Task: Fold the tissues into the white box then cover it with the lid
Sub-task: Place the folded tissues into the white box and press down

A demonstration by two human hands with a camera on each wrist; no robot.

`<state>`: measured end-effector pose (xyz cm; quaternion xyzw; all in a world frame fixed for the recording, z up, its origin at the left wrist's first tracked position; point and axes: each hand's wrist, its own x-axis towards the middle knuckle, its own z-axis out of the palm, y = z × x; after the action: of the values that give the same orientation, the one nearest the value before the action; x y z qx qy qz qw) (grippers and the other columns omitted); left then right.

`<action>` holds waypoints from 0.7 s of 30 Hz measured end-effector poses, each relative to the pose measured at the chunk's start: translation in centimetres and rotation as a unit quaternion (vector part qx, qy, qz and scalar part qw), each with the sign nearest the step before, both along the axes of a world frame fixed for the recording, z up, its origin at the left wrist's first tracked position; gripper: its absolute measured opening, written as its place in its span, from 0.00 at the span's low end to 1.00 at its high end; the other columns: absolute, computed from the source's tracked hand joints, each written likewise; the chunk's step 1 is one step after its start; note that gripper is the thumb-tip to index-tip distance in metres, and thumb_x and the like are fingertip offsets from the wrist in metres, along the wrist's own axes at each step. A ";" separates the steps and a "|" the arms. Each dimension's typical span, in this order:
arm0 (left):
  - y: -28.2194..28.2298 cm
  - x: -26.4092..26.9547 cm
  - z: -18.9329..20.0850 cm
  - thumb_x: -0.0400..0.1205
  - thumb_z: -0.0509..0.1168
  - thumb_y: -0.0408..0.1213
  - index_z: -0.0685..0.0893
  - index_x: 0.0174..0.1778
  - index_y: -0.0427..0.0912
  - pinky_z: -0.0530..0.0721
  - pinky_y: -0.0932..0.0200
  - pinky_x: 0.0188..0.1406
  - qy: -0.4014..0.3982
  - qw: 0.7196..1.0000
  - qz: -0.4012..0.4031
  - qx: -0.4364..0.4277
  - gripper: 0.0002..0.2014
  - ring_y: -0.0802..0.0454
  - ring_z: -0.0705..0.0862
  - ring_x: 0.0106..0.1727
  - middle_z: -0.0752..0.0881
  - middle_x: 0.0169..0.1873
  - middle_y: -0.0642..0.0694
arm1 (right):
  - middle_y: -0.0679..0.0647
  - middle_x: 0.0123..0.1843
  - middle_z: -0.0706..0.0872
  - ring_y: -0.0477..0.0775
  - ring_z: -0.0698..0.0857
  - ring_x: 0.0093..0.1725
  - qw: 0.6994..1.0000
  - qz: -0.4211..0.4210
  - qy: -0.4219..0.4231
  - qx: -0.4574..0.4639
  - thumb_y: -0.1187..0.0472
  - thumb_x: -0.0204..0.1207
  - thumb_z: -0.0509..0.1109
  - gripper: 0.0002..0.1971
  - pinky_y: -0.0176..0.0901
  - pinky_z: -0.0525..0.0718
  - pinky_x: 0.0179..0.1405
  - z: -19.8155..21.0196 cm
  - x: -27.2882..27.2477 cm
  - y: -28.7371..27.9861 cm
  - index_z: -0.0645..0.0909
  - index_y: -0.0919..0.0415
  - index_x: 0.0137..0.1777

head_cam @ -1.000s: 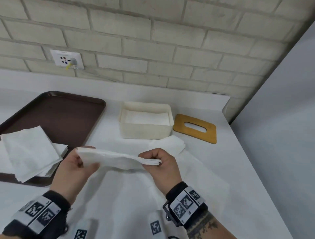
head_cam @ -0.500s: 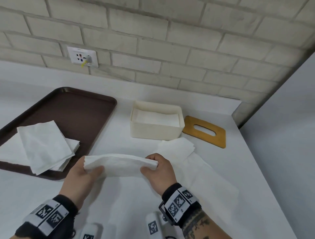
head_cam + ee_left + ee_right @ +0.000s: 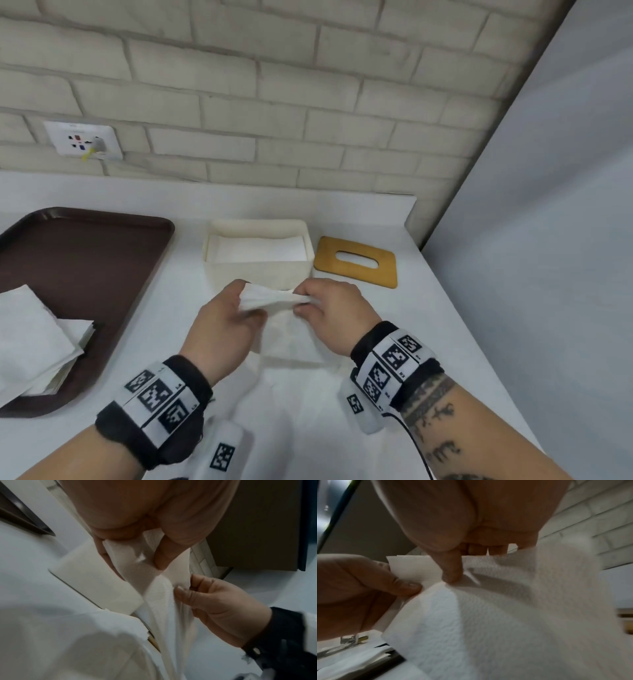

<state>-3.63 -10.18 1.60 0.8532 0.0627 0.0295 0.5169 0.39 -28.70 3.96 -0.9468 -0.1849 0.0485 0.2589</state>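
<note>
White counter (image 3: pixel 428 342) under a brick wall (image 3: pixel 274 85). Mid-frame, L hand (image 3: pixel 222 322) & R hand (image 3: pixel 334 310) each pinched an end of a folded tissue (image 3: pixel 270 298), held just in front of the box (image 3: pixel 257 270). Box open w/ tissues inside; lid (image 3: pixel 356 262) flat on its right. Tray (image 3: pixel 85 274) w/ tissue stack (image 3: pixel 34 342) at left.

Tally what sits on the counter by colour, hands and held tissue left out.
White: 3, the white box, the tissue stack on the tray, the loose tissue under the hands.
Brown: 1, the tray.
Tan wood: 1, the slotted lid.
Total: 5
</note>
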 end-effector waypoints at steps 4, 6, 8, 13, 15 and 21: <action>-0.3 1.3 -1.0 0.82 0.69 0.29 0.81 0.50 0.58 0.79 0.66 0.37 0.000 0.999 -0.016 -0.034 0.15 0.56 0.88 0.45 0.90 0.44 0.55 | 0.43 0.44 0.85 0.47 0.83 0.47 0.998 -0.027 0.055 0.035 0.56 0.82 0.70 0.04 0.34 0.76 0.43 0.4 1.6 -1.8 0.85 0.49 0.53; 0.0 1.7 -2.2 0.83 0.67 0.26 0.80 0.52 0.60 0.80 0.70 0.38 0.017 0.998 -0.010 -0.057 0.18 0.57 0.88 0.49 0.89 0.49 0.58 | 0.40 0.41 0.83 0.45 0.81 0.46 0.998 -0.033 0.052 0.022 0.56 0.82 0.70 0.03 0.33 0.73 0.40 1.1 3.0 -2.5 0.85 0.47 0.52; 0.7 2.2 -3.8 0.86 0.62 0.28 0.80 0.53 0.59 0.83 0.63 0.46 0.050 0.998 0.001 -0.032 0.16 0.52 0.87 0.55 0.89 0.54 0.57 | 0.39 0.40 0.83 0.44 0.81 0.44 0.998 -0.040 0.039 -0.001 0.55 0.81 0.71 0.04 0.36 0.74 0.42 2.4 4.8 -2.8 0.84 0.43 0.48; 1.1 3.4 -6.8 0.83 0.62 0.49 0.75 0.63 0.56 0.78 0.48 0.64 0.169 0.968 -0.011 0.185 0.13 0.47 0.78 0.58 0.82 0.58 0.54 | 0.45 0.44 0.87 0.50 0.84 0.47 1.000 -0.016 -0.006 -0.015 0.56 0.78 0.73 0.03 0.39 0.78 0.45 6.4 10.4 -0.4 0.85 0.45 0.45; 0.7 3.5 -7.1 0.79 0.63 0.56 0.73 0.63 0.57 0.75 0.47 0.63 0.165 0.950 -0.044 0.262 0.18 0.48 0.75 0.60 0.81 0.59 0.55 | 0.48 0.49 0.88 0.52 0.84 0.50 0.999 0.012 -0.019 -0.038 0.56 0.78 0.73 0.03 0.41 0.78 0.47 7.5 12.9 1.6 0.87 0.50 0.50; 1.2 4.2 -7.7 0.80 0.68 0.55 0.72 0.72 0.57 0.70 0.48 0.67 0.186 0.932 -0.108 0.292 0.25 0.50 0.74 0.65 0.83 0.55 0.58 | 0.54 0.71 0.82 0.57 0.81 0.68 0.979 0.078 0.004 -0.188 0.52 0.81 0.70 0.19 0.38 0.73 0.57 5.7 19.3 7.9 0.81 0.55 0.71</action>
<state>0.57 -8.93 -6.14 0.9583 0.0543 -0.1688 0.2240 19.72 -20.78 9.61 -0.9611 -0.2444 0.1066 0.0726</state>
